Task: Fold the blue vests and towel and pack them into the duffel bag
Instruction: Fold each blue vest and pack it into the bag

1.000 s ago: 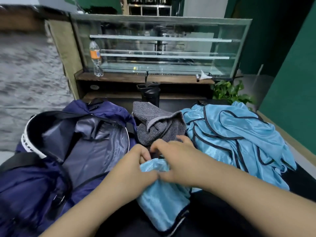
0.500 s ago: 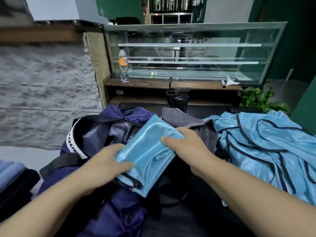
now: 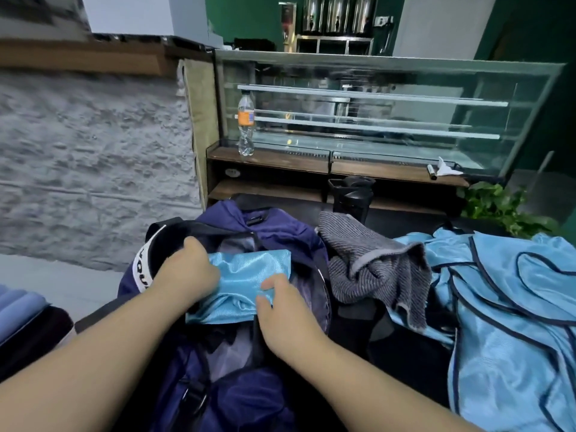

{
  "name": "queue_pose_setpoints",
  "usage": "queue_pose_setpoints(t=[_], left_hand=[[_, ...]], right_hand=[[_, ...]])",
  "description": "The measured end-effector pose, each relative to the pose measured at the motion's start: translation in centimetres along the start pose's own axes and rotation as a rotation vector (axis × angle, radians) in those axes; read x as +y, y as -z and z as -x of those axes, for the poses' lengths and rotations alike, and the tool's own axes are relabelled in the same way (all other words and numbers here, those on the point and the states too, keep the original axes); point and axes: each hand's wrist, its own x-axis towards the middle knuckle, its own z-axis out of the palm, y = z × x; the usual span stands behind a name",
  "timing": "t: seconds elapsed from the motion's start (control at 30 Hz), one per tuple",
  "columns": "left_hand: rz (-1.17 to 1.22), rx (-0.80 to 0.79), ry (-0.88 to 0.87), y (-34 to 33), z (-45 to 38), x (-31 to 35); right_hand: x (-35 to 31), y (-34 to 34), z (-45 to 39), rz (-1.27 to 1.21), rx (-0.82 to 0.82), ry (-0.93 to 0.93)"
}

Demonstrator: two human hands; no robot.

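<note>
A folded light-blue vest (image 3: 249,275) lies in the open mouth of the navy duffel bag (image 3: 274,226). My left hand (image 3: 184,269) grips the vest's left edge. My right hand (image 3: 280,310) pinches its lower right edge. Right of the bag lies a grey striped towel (image 3: 367,263), crumpled. Further right, a heap of unfolded light-blue vests (image 3: 505,300) with dark trim covers the black table (image 3: 405,353).
A black bottle (image 3: 352,194) stands behind the towel. Beyond it are a glass display case (image 3: 374,113) on a wooden shelf, a plastic water bottle (image 3: 246,126) and a green plant (image 3: 498,207). A grey stone wall is on the left.
Both hands carried the folded vest left from the table and lowered it into the duffel bag's opening. The view turned left with them.
</note>
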Motion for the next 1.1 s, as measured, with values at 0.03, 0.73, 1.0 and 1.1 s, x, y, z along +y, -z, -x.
queue_pose_setpoints(t=[0.03,0.73,1.0,1.1], left_hand=[[-0.037,-0.022,0.012,-0.5,-0.4,-0.4],[-0.589,-0.403,-0.337,-6.3,3.1,-1.6],[-0.379,-0.463,-0.291,-7.1,1.4,-1.6],[-0.318,-0.446,-0.28,-7.4,0.7,-1.6]], right_hand=[[0.2,-0.2,-0.3,0.036,-0.063,-0.028],[2.1,-1.9,-3.7,-0.073,-0.091,-0.219],[2.5,-2.0,-3.9,0.089,-0.087,-0.185],[2.7,-2.0,-3.9,0.11,-0.085,-0.176]])
